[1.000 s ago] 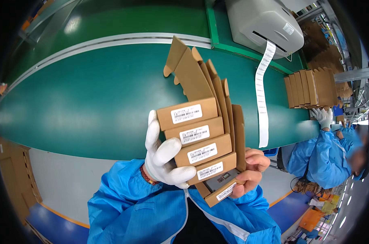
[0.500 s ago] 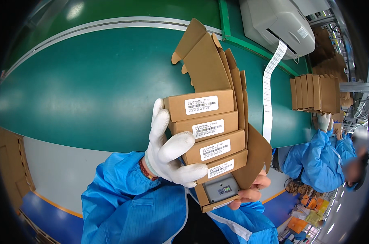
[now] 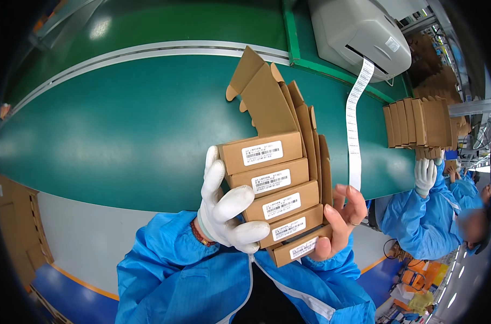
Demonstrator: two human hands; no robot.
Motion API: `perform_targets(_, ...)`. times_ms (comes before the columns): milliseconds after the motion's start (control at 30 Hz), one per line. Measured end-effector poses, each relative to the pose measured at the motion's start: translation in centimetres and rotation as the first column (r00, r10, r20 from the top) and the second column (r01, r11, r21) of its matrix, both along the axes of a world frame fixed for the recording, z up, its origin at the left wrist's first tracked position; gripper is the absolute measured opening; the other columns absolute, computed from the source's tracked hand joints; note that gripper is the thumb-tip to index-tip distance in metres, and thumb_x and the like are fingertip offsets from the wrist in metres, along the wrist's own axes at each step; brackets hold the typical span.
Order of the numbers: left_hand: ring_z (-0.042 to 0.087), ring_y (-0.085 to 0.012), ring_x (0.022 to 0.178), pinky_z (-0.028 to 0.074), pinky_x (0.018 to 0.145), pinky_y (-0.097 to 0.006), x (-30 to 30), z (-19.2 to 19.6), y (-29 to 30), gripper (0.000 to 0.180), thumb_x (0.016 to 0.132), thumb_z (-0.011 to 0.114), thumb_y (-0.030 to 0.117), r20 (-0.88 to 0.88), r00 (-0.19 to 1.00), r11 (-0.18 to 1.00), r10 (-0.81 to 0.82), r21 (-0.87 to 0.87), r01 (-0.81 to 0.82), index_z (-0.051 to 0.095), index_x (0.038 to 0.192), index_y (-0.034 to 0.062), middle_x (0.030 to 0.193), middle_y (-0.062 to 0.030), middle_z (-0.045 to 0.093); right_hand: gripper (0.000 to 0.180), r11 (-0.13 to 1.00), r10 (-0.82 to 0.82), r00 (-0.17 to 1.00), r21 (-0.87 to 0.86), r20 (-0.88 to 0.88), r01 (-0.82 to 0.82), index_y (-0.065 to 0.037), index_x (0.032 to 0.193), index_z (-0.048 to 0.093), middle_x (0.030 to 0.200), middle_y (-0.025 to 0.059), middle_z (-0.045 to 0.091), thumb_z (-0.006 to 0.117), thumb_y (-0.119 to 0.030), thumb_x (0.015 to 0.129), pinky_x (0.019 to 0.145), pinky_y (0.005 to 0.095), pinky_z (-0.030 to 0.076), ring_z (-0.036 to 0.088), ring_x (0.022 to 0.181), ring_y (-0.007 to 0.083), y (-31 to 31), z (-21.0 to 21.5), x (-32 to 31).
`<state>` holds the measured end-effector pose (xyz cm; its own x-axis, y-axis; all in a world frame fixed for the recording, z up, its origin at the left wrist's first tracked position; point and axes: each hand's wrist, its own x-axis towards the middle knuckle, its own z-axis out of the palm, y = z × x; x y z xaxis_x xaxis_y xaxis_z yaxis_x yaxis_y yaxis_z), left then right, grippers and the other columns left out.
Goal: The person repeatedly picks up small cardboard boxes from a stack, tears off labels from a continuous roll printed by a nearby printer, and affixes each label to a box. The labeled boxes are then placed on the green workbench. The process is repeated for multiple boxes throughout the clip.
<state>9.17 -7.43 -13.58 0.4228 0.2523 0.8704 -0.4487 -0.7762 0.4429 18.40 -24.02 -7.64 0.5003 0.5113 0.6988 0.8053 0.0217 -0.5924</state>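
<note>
Gloved left hand (image 3: 219, 213) grips brown box stack (image 3: 272, 181) over near edge of tabletop (image 3: 121, 135); bare right hand (image 3: 341, 224), half-curled, touches bottom box (image 3: 288, 252), grip unclear.

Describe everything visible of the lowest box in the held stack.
The lowest box is brown, apparently cardboard, with a white label on its front. It sits tilted, its right end higher, beneath four similar boxes; a dark gap shows along its upper edge. The bare right hand touches its right end. Contact with the gloved left hand is unclear.
</note>
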Motion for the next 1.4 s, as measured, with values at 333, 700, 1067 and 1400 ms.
perform_targets(333,0.025,-0.0462,0.13,0.018,0.101,-0.072,0.5,-0.3,-0.3,0.029,0.086,0.045,0.046,0.069,0.994,0.996,0.083,-0.036,-0.081,0.049,0.112,0.0337,0.124,-0.0095,0.041,0.043,0.999,0.045,0.977,-0.021,0.211,-0.041,-0.006,0.089,0.071,0.116,0.0217,0.048,0.051,-0.044,0.083,0.081,0.0414,0.048,0.049,0.104,0.0358,1.0,1.0,1.0)
perform_targets(700,0.034,-0.0468,0.123,0.024,0.102,-0.069,0.4,2.2,1.2,0.052,0.07,0.069,0.022,-0.058,0.998,0.986,-0.008,-0.165,-0.002,0.047,0.116,0.0347,0.118,-0.0109,0.044,0.043,0.99,-0.001,0.951,0.137,0.308,-0.044,-0.014,0.083,0.061,0.106,0.0129,0.044,0.047,-0.055,0.084,0.087,0.0412,0.034,0.044,0.102,0.0316,-2.2,-1.4,-1.6)
perform_targets(1067,0.021,-0.0525,0.129,0.012,0.101,-0.073,0.0,0.4,0.7,0.042,0.081,0.053,0.047,0.034,0.985,0.977,-0.168,-0.129,0.171,0.051,0.117,0.0262,0.13,-0.0135,0.039,0.036,0.991,0.126,0.983,-0.051,0.136,-0.12,-0.008,0.086,0.058,0.119,0.0213,0.037,0.054,-0.044,0.083,0.092,0.0462,0.036,0.044,0.11,0.0358,-1.3,0.6,-0.4)
perform_targets(1400,0.012,-0.0477,0.134,0.005,0.104,-0.068,-0.4,-3.0,-3.7,0.062,0.087,0.038,0.059,-0.253,0.967,0.999,-0.018,-0.042,0.008,0.03,0.137,0.0238,0.145,-0.0146,0.023,0.079,0.797,0.1,0.736,-0.389,-0.67,-0.462,-0.001,0.139,0.014,0.138,0.0239,0.025,0.066,-0.012,0.08,0.091,0.044,0.046,0.037,0.125,0.0387,2.9,8.5,4.5)
